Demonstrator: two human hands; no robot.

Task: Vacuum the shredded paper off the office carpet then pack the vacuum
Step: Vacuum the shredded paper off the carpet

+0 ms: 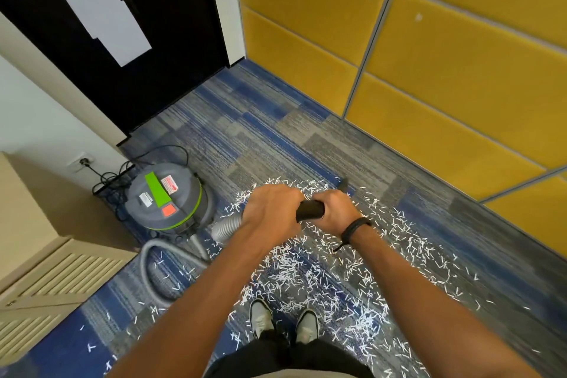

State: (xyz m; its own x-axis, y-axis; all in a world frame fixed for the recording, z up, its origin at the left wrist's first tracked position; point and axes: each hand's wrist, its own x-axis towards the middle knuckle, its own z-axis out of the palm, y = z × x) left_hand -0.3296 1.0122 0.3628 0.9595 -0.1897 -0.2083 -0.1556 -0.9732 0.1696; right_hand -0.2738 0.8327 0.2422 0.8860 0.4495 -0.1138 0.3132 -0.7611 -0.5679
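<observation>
I see both hands curled round one black wand (pixel 310 209): left hand (pixel 271 211) by the grey hose (pixel 225 226), right hand (pixel 336 209) ahead. One vacuum (pixel 165 196) stands left; countless paper shreds (pixel 310 273) cover the carpet (pixel 245 144) around two shoes (pixel 260 317).

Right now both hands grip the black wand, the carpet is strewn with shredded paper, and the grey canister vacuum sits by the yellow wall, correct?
Not quite: the head view shows the grey canister vacuum by the white wall with the socket, not the yellow wall. The rest holds: left hand and right hand grip the black wand, and shredded paper strews the carpet.
</observation>
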